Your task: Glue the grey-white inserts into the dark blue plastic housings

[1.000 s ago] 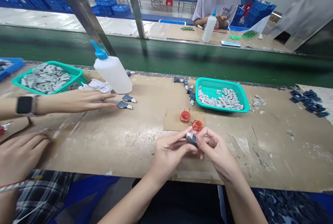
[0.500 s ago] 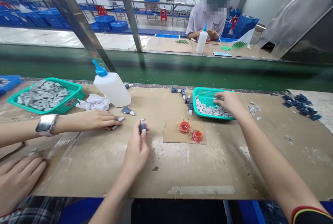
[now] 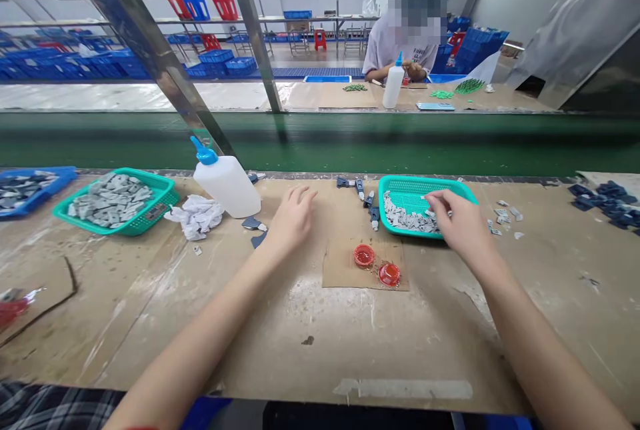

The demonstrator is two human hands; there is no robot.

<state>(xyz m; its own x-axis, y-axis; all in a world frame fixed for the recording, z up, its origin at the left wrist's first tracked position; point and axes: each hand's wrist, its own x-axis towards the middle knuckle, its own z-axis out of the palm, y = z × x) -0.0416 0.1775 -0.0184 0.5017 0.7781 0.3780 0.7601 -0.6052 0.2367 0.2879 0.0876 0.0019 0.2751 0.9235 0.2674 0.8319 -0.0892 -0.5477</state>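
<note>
"Head view: where are the small, flat, pale grey, plastic-looking pieces (image 3: 407,219), and how are the hands set?"

"Heaped loosely over the left and near parts of the teal, rectangular, perforated plastic basket (image 3: 405,185). The right hand (image 3: 453,220) is over the basket's right part, thumb and forefinger drawn together; a pale speck shows at their tips, but I cannot tell whether they pinch it. The left hand (image 3: 295,217) is palm down, fingers loosely spread; nothing shows in it, though its underside is hidden"

"How would one of the grey pieces handle?"

"Light and stiff, I'd judge: firm under a pinch, but thin enough to slip or chip at a corner. I'd take it by two opposite edges, with thumb and forefinger"

"And which way do they point?"

"Every way; they overlap, and each long axis is too small to read. Clearer is the dark blue-grey, tapered piece with a pale tip (image 3: 253,223), near the left wrist: its long axis runs roughly left to right, tip to the right and slightly toward the near side"
</note>
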